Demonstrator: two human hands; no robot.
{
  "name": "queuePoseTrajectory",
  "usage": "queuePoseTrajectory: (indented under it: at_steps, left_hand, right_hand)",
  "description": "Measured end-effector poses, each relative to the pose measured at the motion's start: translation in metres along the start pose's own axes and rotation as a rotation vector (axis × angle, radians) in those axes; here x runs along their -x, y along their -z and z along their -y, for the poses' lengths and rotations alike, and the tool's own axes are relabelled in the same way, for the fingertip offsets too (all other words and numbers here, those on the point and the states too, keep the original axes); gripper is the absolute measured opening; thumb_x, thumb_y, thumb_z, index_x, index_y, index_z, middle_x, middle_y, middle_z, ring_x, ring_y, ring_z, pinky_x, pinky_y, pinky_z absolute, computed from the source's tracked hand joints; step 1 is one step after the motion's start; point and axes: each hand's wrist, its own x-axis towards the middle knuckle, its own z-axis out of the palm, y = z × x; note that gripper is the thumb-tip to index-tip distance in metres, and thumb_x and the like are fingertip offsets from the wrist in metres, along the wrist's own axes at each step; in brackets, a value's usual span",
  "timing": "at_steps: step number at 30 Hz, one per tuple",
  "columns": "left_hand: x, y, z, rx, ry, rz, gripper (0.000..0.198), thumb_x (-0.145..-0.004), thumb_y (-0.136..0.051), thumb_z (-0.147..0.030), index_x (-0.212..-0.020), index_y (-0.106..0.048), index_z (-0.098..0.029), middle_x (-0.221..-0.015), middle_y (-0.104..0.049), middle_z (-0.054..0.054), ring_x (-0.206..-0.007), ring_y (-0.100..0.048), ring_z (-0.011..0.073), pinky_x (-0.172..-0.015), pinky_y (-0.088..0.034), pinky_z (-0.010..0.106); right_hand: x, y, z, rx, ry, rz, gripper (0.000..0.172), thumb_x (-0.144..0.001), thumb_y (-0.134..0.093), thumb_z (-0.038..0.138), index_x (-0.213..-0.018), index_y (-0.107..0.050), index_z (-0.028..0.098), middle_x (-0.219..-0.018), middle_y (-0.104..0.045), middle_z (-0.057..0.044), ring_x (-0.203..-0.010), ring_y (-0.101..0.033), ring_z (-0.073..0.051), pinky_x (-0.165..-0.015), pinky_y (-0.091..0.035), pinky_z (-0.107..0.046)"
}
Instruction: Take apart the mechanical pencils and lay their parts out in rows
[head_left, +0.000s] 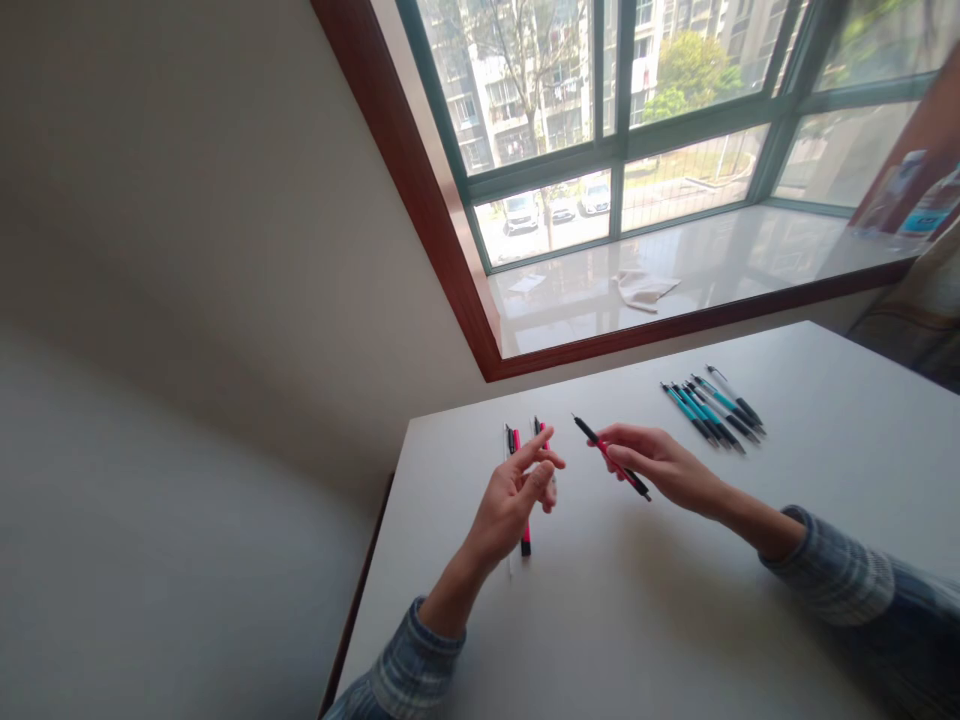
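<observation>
My right hand (pixel 658 462) pinches a red and black pen (pixel 613 460) above the white table, its thin tip pointing up and to the left. To its left, my left hand (pixel 510 500) hovers with fingers apart and nothing visible in them. Beneath the left hand lie a few pen parts, partly hidden: a red and black piece (pixel 526 540), a dark pen part (pixel 511 440) and a thin pale rod (pixel 505 465). Another red and black part (pixel 539 427) shows just behind my left fingertips.
Several teal, black and silver pens (pixel 709 413) lie in a slanted row at the table's (pixel 600 640) back right. Behind the table is a window sill (pixel 570 310) with a crumpled cloth (pixel 643 289) and a bottle (pixel 930 212). A wall (pixel 225 350) stands on the left.
</observation>
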Motion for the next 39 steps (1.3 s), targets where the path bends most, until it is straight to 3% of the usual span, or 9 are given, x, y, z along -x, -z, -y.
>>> queuePoseTrajectory:
  at_steps: [2, 4, 9, 11, 14, 20, 25, 32, 39]
  left_hand:
    - [-0.001, -0.005, 0.012, 0.154, 0.002, 0.067, 0.062, -0.096, -0.062, -0.053, -0.148, -0.056, -0.020, -0.118, -0.060, 0.014, -0.072, -0.057, 0.0121, -0.067, -0.051, 0.030]
    - [0.002, -0.006, 0.022, 0.229, -0.004, 0.085, 0.062, -0.096, -0.063, -0.053, -0.148, -0.057, -0.020, -0.116, -0.060, 0.014, -0.072, -0.058, 0.0127, -0.068, -0.051, 0.031]
    - [0.009, -0.001, 0.027, 0.177, -0.047, 0.079, 0.053, -0.098, -0.064, -0.046, -0.140, -0.065, -0.015, -0.077, -0.058, 0.003, -0.067, -0.054, 0.0128, -0.069, -0.047, 0.030]
    - [0.010, 0.000, 0.025, 0.157, -0.075, 0.103, 0.048, -0.098, -0.063, -0.046, -0.132, -0.071, -0.013, -0.072, -0.056, 0.002, -0.066, -0.053, 0.0130, -0.069, -0.046, 0.029]
    - [0.010, -0.002, 0.024, 0.164, -0.129, 0.106, 0.040, -0.096, -0.066, -0.046, -0.116, -0.078, -0.013, -0.079, -0.057, 0.004, -0.067, -0.054, 0.0126, -0.068, -0.047, 0.028]
    - [0.011, -0.008, 0.027, 0.187, -0.170, 0.014, 0.032, -0.094, -0.069, -0.043, -0.100, -0.080, -0.013, -0.086, -0.060, 0.005, -0.068, -0.057, 0.0121, -0.068, -0.049, 0.026]
    - [0.010, -0.007, 0.035, 0.241, -0.135, -0.001, 0.034, -0.094, -0.069, -0.045, -0.100, -0.077, -0.013, -0.081, -0.063, 0.005, -0.067, -0.061, 0.0142, -0.068, -0.052, 0.028]
    - [0.011, -0.009, 0.032, 0.224, -0.150, -0.011, 0.031, -0.095, -0.068, -0.042, -0.099, -0.077, -0.013, -0.082, -0.064, 0.005, -0.068, -0.064, 0.0150, -0.069, -0.055, 0.029]
    - [0.013, -0.013, 0.027, 0.178, -0.161, -0.079, 0.030, -0.095, -0.069, -0.041, -0.099, -0.077, -0.013, -0.082, -0.065, 0.005, -0.069, -0.062, 0.0147, -0.070, -0.055, 0.029]
  right_hand:
    - [0.000, -0.010, -0.007, -0.145, -0.011, 0.093, 0.044, -0.100, -0.055, 0.056, -0.106, -0.070, 0.015, -0.082, -0.064, -0.004, -0.076, -0.058, -0.016, -0.070, -0.048, -0.029]
    - [-0.001, -0.021, -0.016, -0.272, -0.057, 0.192, 0.043, -0.101, -0.056, 0.055, -0.103, -0.071, 0.014, -0.081, -0.064, -0.003, -0.075, -0.056, -0.015, -0.069, -0.045, -0.027]
    - [0.000, -0.042, -0.033, -0.467, -0.113, 0.329, 0.044, -0.100, -0.060, 0.051, -0.083, -0.069, 0.011, -0.074, -0.059, -0.002, -0.068, -0.049, -0.012, -0.064, -0.038, -0.025]
    - [0.001, -0.046, -0.036, -0.528, -0.115, 0.398, 0.043, -0.101, -0.060, 0.050, -0.088, -0.071, 0.010, -0.074, -0.058, -0.003, -0.068, -0.048, -0.012, -0.064, -0.038, -0.025]
    - [0.004, -0.049, -0.037, -0.586, -0.124, 0.475, 0.043, -0.102, -0.058, 0.050, -0.105, -0.073, 0.009, -0.077, -0.059, -0.004, -0.070, -0.049, -0.013, -0.065, -0.039, -0.026]
    - [0.007, -0.053, -0.037, -0.536, -0.114, 0.398, 0.043, -0.100, -0.061, 0.050, -0.102, -0.074, 0.009, -0.082, -0.059, -0.005, -0.070, -0.049, -0.013, -0.064, -0.040, -0.024]
    - [0.009, -0.062, -0.036, -0.568, -0.131, 0.319, 0.044, -0.098, -0.062, 0.053, -0.099, -0.074, 0.010, -0.082, -0.059, -0.005, -0.070, -0.048, -0.013, -0.063, -0.040, -0.024]
    - [0.009, -0.058, -0.026, -0.424, -0.020, 0.260, 0.045, -0.099, -0.061, 0.052, -0.084, -0.073, 0.011, -0.077, -0.060, -0.004, -0.073, -0.052, -0.015, -0.067, -0.043, -0.026]
    - [0.011, -0.059, -0.014, -0.256, 0.037, 0.137, 0.043, -0.100, -0.060, 0.051, -0.090, -0.076, 0.013, -0.080, -0.067, -0.004, -0.070, -0.056, -0.015, -0.067, -0.045, -0.026]
